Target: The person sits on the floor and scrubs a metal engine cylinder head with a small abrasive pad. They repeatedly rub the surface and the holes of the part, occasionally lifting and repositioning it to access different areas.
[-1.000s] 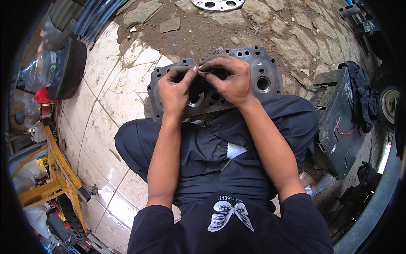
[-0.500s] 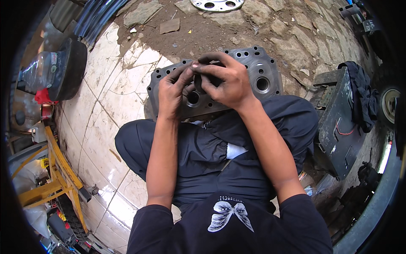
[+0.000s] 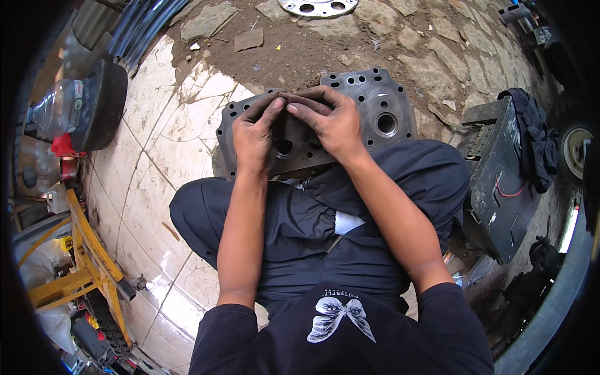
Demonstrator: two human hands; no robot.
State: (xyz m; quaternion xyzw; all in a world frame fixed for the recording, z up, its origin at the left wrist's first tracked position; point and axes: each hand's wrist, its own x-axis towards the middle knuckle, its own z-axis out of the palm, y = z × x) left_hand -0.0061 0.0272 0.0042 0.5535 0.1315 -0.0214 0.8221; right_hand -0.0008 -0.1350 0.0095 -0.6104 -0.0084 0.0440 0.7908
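Head view, hands: my left hand [image 3: 252, 134] and right hand [image 3: 339, 128] meet at the fingertips, curled in; can't tell if the grip pinches anything.
Metal block: just beyond my crossed legs [image 3: 300, 244], under my hands, several holes exposed.
Progress: done versus left, can't tell.
Around: black box [image 3: 497, 187], right; yellow stand [image 3: 94, 234], left.
In the way: my hands hide the block's middle.
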